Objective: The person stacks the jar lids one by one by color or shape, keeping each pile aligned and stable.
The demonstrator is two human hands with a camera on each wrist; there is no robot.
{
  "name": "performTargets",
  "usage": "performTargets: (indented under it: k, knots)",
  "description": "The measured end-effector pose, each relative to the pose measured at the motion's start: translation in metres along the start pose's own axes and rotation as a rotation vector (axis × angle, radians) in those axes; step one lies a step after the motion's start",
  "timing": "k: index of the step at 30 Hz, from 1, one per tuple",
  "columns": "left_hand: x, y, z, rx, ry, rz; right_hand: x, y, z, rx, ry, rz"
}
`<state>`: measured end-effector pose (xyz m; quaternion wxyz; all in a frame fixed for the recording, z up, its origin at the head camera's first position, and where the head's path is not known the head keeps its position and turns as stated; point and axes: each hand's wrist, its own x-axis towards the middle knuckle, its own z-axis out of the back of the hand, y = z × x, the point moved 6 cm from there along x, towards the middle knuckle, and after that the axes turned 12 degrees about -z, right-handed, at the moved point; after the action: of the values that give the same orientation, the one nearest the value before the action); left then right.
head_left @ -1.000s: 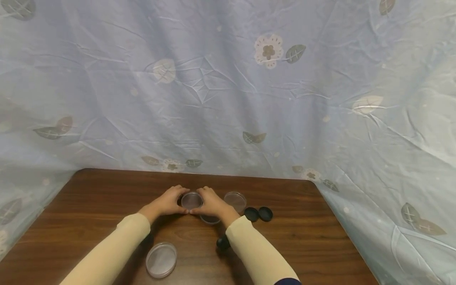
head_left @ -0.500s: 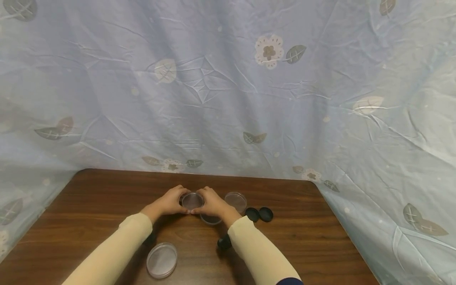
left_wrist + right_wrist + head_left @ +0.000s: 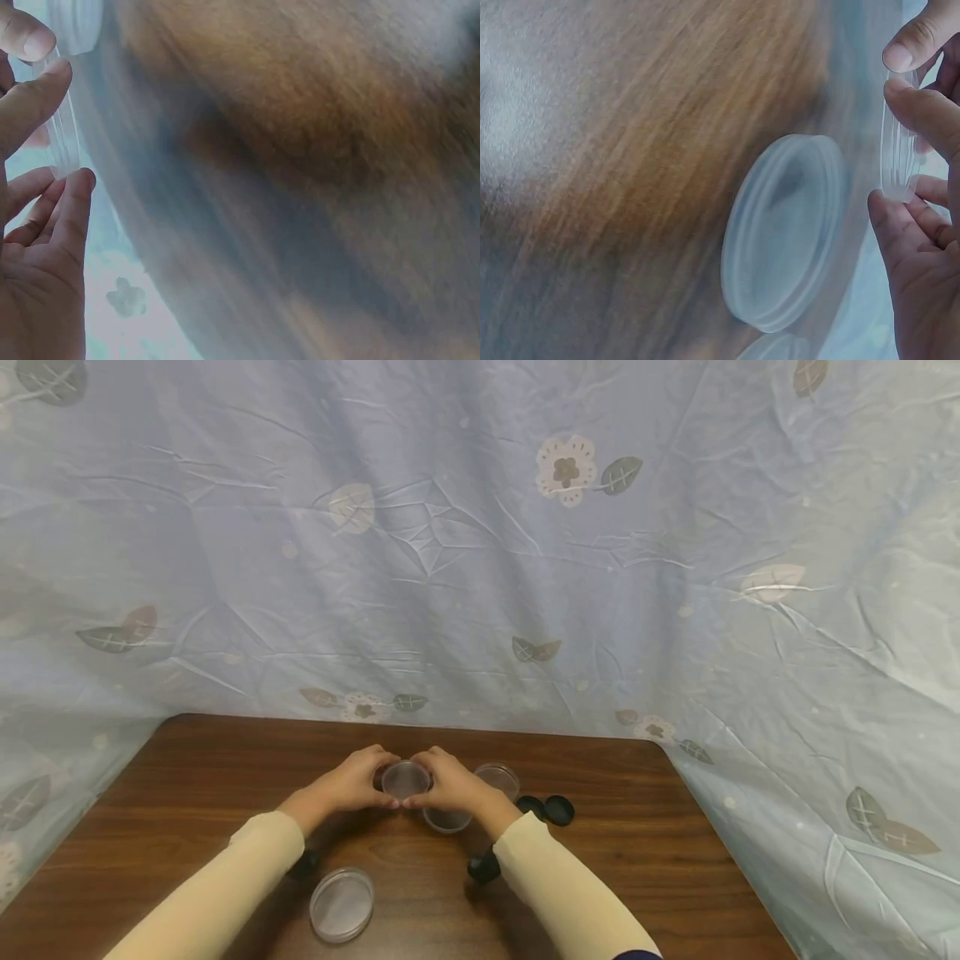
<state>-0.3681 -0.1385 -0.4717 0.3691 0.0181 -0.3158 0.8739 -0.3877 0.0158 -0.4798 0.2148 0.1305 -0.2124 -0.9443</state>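
Observation:
Both hands hold one clear petri dish (image 3: 406,780) between them near the table's far side. My left hand (image 3: 356,783) grips its left edge and my right hand (image 3: 453,785) its right edge, the thumbs meeting at the near rim. Edge-on in the left wrist view, the petri dish (image 3: 66,139) is pinched between thumbs and fingertips. The right wrist view shows the held petri dish (image 3: 897,154) from its other side. Just behind it there, a second dish (image 3: 787,232) lies on the table; in the head view this dish (image 3: 447,821) is partly under my right hand.
Another clear dish (image 3: 497,781) lies right of my right hand. Two black discs sit beside it, the nearer disc (image 3: 531,806) partly hidden by the right wrist, the outer disc (image 3: 558,810) in full view. A further dish (image 3: 341,906) lies between the forearms. A patterned curtain (image 3: 450,568) surrounds the table.
The forearms have spread slightly outward, the left to the left and the right to the right. Both hands keep their grip on the petri dish, which has barely shifted.

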Motion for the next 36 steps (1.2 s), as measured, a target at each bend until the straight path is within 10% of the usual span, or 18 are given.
performTargets:
  k: [36]
  knots:
    - [-0.080, -0.061, 0.018, -0.028, 0.099, -0.051, -0.075, 0.054, -0.029, 0.075, -0.011, 0.257]
